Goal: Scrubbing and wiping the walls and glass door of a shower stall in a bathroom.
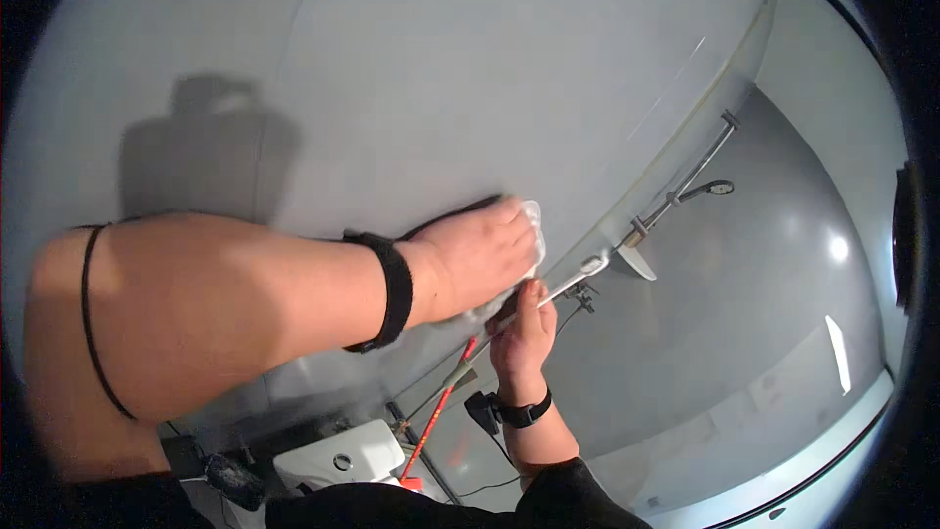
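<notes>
My left hand [481, 253], with a black strap at its wrist, is curled over a white cloth or wipe [540, 224] against the grey wall panel [455, 88]. The cloth shows past my fingertips and below my palm. Just below and to the right, my right hand [525, 334] is closed around a thin pale rod [562, 288], thumb upward. The rod's white, rounded end lies near the wall corner. Something dark shows beside my right thumb; what it is cannot be told. A black band with a small device sits on my right wrist.
A chrome shower rail [694, 169] with a hand shower [716, 188], a small white shelf [637, 263] and a mixer tap [581, 297] are on the right. Below are a white toilet cistern [349, 455], a red-handled tool [435, 419] and a dark brush-like object [235, 481].
</notes>
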The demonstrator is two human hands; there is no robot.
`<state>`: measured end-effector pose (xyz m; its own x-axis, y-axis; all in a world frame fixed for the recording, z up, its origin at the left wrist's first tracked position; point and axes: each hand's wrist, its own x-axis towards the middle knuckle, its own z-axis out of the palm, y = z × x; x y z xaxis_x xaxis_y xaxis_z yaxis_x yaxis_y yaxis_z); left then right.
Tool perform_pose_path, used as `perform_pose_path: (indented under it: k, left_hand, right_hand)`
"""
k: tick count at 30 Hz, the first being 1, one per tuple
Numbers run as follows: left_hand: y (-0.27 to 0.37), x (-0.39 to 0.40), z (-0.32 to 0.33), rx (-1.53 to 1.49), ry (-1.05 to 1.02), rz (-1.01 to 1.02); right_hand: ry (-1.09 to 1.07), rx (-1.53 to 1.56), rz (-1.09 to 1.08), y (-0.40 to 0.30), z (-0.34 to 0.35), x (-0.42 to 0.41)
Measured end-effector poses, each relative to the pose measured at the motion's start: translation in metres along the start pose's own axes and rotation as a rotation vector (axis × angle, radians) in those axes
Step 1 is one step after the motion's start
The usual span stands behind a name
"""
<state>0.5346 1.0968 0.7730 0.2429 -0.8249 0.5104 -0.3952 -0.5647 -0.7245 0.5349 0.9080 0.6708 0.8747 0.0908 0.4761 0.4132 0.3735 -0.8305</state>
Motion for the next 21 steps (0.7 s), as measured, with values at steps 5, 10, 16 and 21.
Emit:
perform_pose_path:
  k: [5, 10, 16, 21]
  left_hand:
    - [-0.028, 0.016, -0.015, 0.19, -0.022, -0.116]
    - [-0.004, 0.003, -0.006, 0.143, -0.113, 0.059]
    - [0.005, 0.003, -0.005, -0.275, -0.563, 0.239]
    - [0.021, -0.024, -0.01, -0.421, -0.898, 0.5]
  right_hand:
    - [0.358, -0.073, -0.26, -0.01, 0.051, 0.012]
    - [0.245, 0.023, -0.383, 0.001, 0.025, 0.006]
    - [0.247, 0.006, -0.214, 0.009, 0.016, -0.009]
    - [0.194, -0.148, -0.088, 0.001, 0.014, -0.012]
